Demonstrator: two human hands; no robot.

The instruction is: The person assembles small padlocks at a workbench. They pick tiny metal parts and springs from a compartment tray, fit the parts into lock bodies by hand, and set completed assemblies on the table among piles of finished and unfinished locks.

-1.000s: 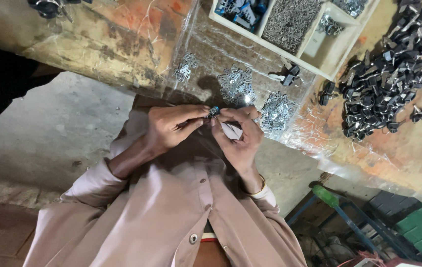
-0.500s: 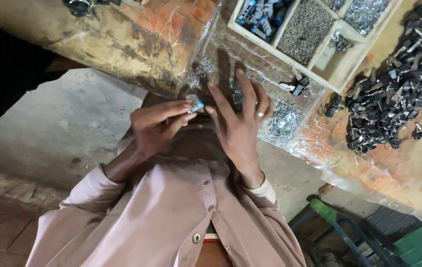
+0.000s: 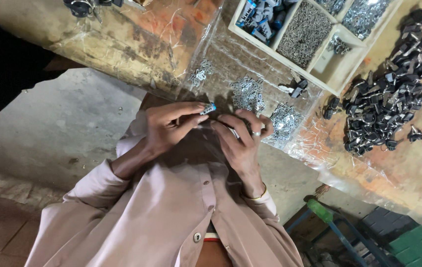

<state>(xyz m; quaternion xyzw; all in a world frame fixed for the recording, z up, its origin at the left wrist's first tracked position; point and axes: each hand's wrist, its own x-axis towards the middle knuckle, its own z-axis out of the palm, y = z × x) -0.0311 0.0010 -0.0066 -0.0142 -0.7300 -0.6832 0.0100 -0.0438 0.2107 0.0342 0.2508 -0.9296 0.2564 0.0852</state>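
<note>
Mid-assembly: left hand [image 3: 169, 129] pinching small blue-tipped part [image 3: 208, 109], fingers closed on it. Right hand [image 3: 240, 138] half-curled beside it; contents can't tell. Next prob. needs fresh metal clip [image 3: 246, 94] from bench [image 3: 137, 39].

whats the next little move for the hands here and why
Probably bring the right hand up to the small blue part pinched in the left hand. The two hands sit close together at the bench edge, and what the right fingers hold, if anything, can't be made out.
</note>
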